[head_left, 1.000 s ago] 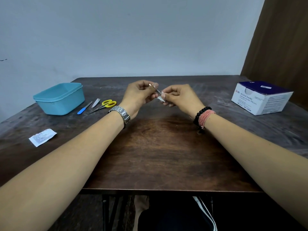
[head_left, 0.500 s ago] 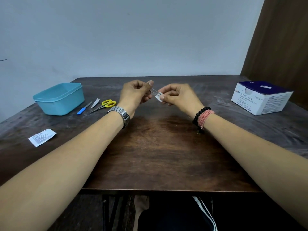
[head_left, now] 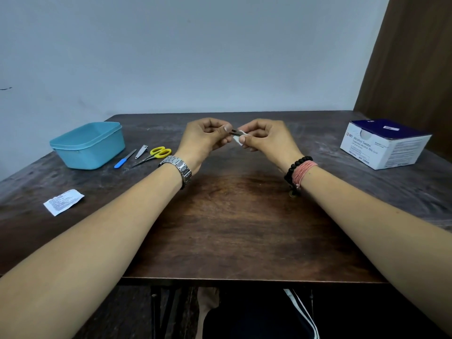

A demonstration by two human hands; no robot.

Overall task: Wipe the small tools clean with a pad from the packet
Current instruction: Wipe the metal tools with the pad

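Above the middle of the table, my left hand pinches one end of a thin metal tool, most of it hidden by fingers. My right hand pinches a small white pad folded around the tool's other end. The two hands almost touch. On the table to the left lie yellow-handled scissors, a nail clipper and a blue-handled file. A torn white packet lies flat near the left edge.
A light blue plastic tub stands at the back left beside the tools. A white and blue box of alcohol swabs sits at the back right. The dark wooden table ends at a front edge near my elbows.
My right hand has slid the pad along the tool, first away from my left fingers and then back close to them. Both hands have stayed above the table's middle.
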